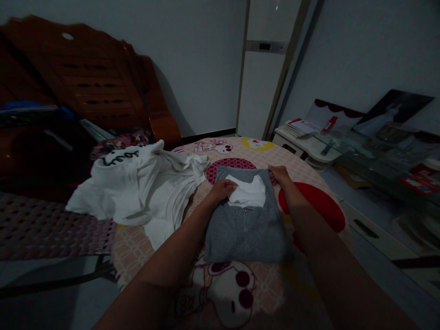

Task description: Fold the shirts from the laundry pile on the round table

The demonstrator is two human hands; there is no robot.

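A grey garment [245, 231], folded into a rectangle, lies on the round table [309, 178] in front of me, with a white piece [249, 192] showing at its upper part. My left hand [222, 189] is closed on the white piece at the garment's upper left. My right hand [279, 175] pinches the grey garment's upper right corner. Both forearms reach in from the bottom of the view.
A pile of white clothes [137, 188] with black lettering lies on the table's left side. The patterned tablecloth [223, 293] shows cartoon figures and red circles. Dark wooden chairs [89, 78] stand at the back left. A low cabinet [343, 142] with papers stands at the right.
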